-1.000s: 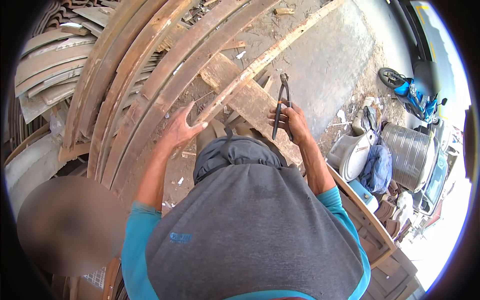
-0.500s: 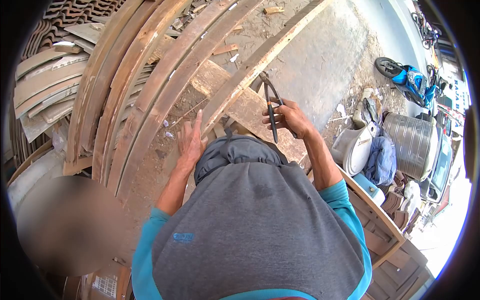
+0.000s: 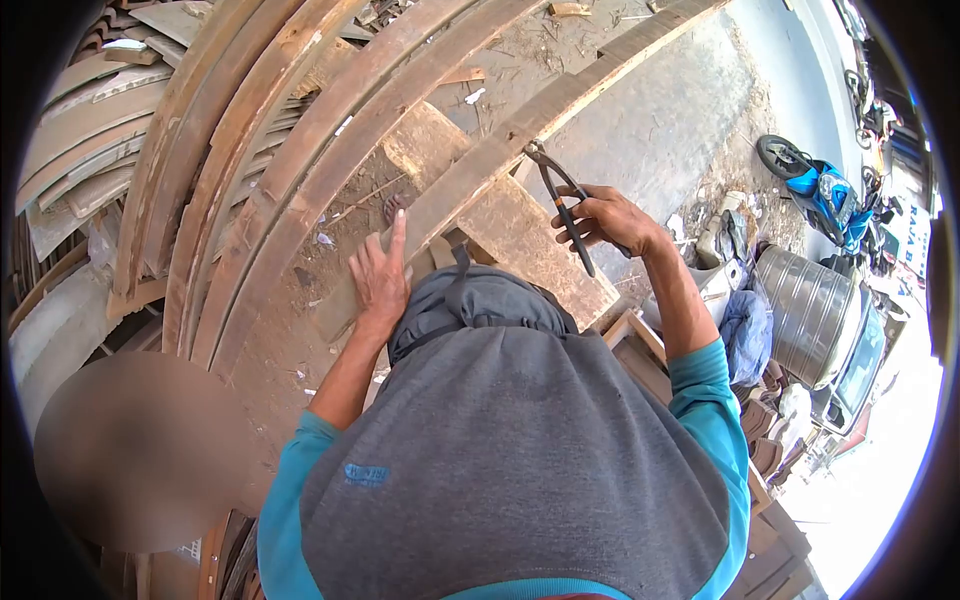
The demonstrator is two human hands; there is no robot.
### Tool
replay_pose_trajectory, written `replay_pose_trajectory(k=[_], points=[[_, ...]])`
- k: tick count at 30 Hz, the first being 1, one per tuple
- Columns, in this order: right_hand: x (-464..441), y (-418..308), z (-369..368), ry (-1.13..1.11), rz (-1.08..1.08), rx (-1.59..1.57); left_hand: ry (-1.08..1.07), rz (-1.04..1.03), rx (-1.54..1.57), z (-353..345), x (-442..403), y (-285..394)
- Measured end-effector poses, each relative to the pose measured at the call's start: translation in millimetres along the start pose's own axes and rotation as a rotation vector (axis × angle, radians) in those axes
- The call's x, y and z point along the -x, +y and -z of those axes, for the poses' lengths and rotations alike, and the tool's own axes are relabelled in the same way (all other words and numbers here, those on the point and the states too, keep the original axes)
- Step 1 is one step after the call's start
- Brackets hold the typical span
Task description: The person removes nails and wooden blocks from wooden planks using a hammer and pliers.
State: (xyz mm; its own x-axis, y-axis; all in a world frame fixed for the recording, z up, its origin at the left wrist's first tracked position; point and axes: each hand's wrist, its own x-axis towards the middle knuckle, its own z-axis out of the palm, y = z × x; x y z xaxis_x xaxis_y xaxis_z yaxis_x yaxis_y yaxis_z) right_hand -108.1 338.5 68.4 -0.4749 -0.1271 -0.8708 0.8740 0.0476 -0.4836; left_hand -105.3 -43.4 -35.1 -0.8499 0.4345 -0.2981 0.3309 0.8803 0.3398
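A long wooden plank [image 3: 475, 172] runs from my waist up to the top right, lying across a shorter, wider board [image 3: 520, 228]. My left hand [image 3: 381, 280] is against the plank's near end, index finger stretched along its left side and the other fingers loosely bent. In my right hand [image 3: 612, 222] is a pair of pincers [image 3: 562, 190] with dark handles and orange bands. The pincers' jaws touch or nearly touch the plank's right edge; whether they grip anything there is too small to tell.
Several curved wooden beams [image 3: 265, 190] lie to the left, beside stacked boards [image 3: 95, 150]. A blue motorcycle [image 3: 825, 190], a metal drum [image 3: 808, 315] and a blue cloth [image 3: 746, 337] are at the right. Wooden panels [image 3: 765, 545] stand at lower right. Wood scraps litter the ground.
The pincers' handles have spread and swung to the right with my right hand. My left index finger now stands out from the other fingers. The view has shifted slightly.
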Motion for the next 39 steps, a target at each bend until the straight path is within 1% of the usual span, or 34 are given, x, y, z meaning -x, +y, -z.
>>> replay_pose_trajectory(k=[1, 3, 6, 8, 10, 12, 13, 18, 19, 21, 22, 23, 24, 26, 28, 30, 31, 32, 33, 34, 35, 36, 37, 39], points=[[2, -6, 3, -0.002, -0.020, 0.036, -0.006, 0.003, 0.000, -2, 1, 0], [-7, -3, 17, -0.053, -0.064, -0.079, 0.058, -0.032, -0.024, -5, 1, -1], [-9, 5, 8, -0.097, -0.066, -0.178, 0.033, -0.018, -0.020, -4, 1, -1], [-12, 20, -12, 0.009, -0.022, -0.172, 0.042, -0.021, -0.021, -7, -1, -2], [-12, 27, -27, 0.064, 0.046, -0.123, 0.051, -0.018, -0.020, -10, -1, -2], [-16, 38, -45, 0.151, 0.073, -0.140, 0.043, -0.024, -0.017, -11, -1, -4], [-20, 44, -59, 0.188, 0.090, -0.215, 0.043, -0.030, -0.018, -10, -2, -5], [-54, 63, -131, 0.418, 0.237, -0.413, -0.085, -0.012, 0.040, -5, -7, -13], [-68, 70, -144, 0.478, 0.303, -0.405, -0.085, -0.009, 0.038, -1, -8, -15], [-78, 75, -146, 0.492, 0.333, -0.380, -0.191, -0.016, 0.138, 9, -14, -21], [-80, 75, -147, 0.516, 0.361, -0.356, -0.187, -0.018, 0.135, 13, -17, -24], [-78, 75, -141, 0.489, 0.380, -0.298, -0.237, -0.005, 0.162, 16, -20, -26], [-76, 72, -140, 0.495, 0.385, -0.294, -0.286, 0.008, 0.194, 17, -22, -27], [-74, 67, -138, 0.519, 0.363, -0.202, -0.313, 0.023, 0.241, 19, -28, -30], [-95, 80, -139, 0.527, 0.396, -0.175, -0.334, 0.045, 0.287, 14, -36, -44], [-108, 83, -142, 0.591, 0.447, -0.012, -0.294, -0.079, 0.571, 5, -44, -61], [-109, 83, -143, 0.532, 0.471, -0.114, -0.279, -0.070, 0.575, 7, -46, -64], [-105, 85, -140, 0.521, 0.480, -0.103, -0.305, -0.053, 0.560, 8, -47, -66], [-91, 78, -136, 0.515, 0.475, -0.160, -0.337, -0.036, 0.549, 11, -47, -65], [-80, 73, -128, 0.513, 0.467, -0.218, -0.332, -0.030, 0.558, 11, -46, -63], [-73, 73, -112, 0.516, 0.484, -0.205, -0.340, 0.004, 0.531, 10, -44, -60], [-64, 66, -94, 0.515, 0.411, -0.187, -0.352, 0.036, 0.502, 10, -42, -57], [-53, 54, -78, 0.478, 0.355, -0.203, -0.357, 0.035, 0.505, 16, -41, -51], [-33, 34, -47, 0.373, 0.246, -0.206, -0.356, 0.089, 0.402, 31, -38, -40]])
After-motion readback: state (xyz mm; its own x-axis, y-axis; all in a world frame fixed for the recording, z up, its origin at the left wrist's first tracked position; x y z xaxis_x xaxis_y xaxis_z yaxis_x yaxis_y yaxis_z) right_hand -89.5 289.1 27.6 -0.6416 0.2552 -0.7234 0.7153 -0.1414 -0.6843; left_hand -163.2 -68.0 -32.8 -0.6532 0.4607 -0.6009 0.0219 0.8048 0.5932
